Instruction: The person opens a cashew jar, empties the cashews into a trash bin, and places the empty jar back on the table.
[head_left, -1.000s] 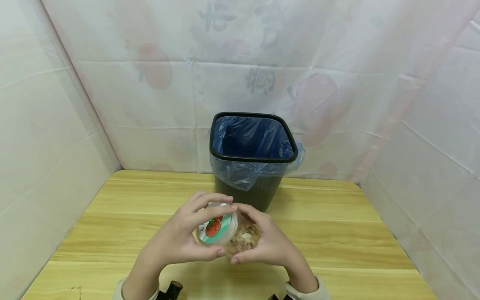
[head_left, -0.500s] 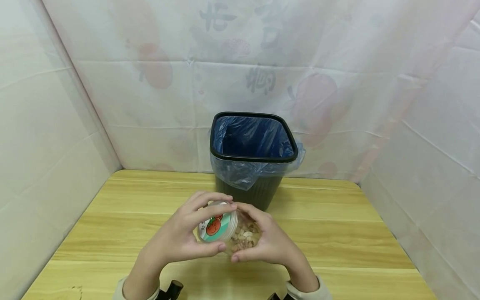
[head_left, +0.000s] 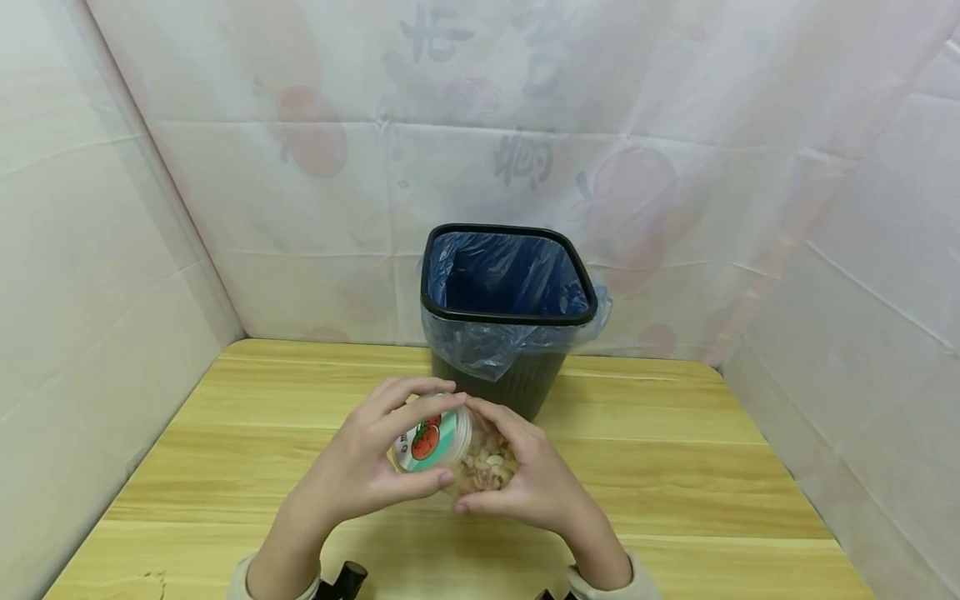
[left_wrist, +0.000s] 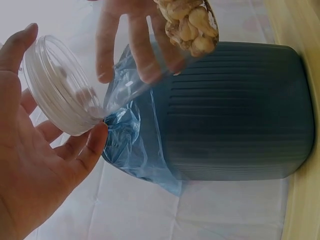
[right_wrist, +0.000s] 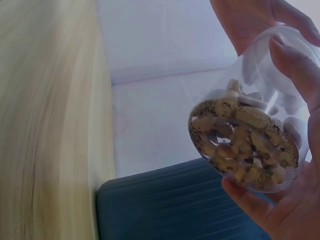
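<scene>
In the head view, my left hand grips the round lid, which bears a red tomato picture on a white and teal top. My right hand holds the clear plastic jar, fingers curled round its side. The jar is tilted, lid end to the left, with tan nut-like pieces gathered at its base in the right wrist view. From the left wrist, the lid's pale ridged rim stands at the jar's mouth, thumb and fingers on opposite sides of it.
Just beyond the hands, a dark ribbed trash bin stands on the wooden table. A blue plastic bag lines it and folds over the rim. Pale patterned cloth surrounds the table at back and sides.
Both hands and the jar have risen slightly in the head view. The nut-like pieces have shifted a little inside the jar. Each hand keeps its grip.
</scene>
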